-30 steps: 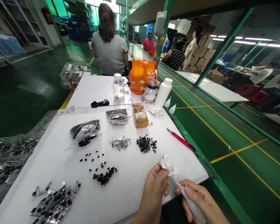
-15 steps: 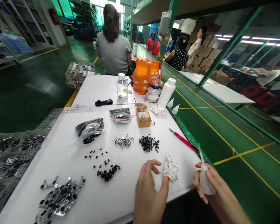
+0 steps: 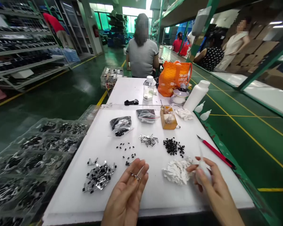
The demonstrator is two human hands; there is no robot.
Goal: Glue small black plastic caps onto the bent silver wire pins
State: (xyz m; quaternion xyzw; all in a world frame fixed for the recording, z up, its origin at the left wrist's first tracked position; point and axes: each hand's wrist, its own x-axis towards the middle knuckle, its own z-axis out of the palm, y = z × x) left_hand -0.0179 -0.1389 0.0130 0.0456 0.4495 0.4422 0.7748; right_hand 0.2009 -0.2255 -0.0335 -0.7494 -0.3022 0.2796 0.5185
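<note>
My left hand lies palm up over the white table, fingers stretched out, with a small metal clip resting on the fingertips. My right hand is closed around a small white squeeze bottle, its nozzle pointing up. A crumpled white tissue sits on the table between the hands, touching my right fingers. Left of my left hand is a heap of clips fitted with black parts.
Further back lie loose black parts, bare metal clips, two plastic bags, a small cardboard box and a red knife. Clear trays of parts stand left. A person in grey sits beyond bottles and an orange bag.
My left hand has let go of the tissue, which now lies on the table, and has turned palm up with a metal clip on it. My right hand brought the bottle inward.
</note>
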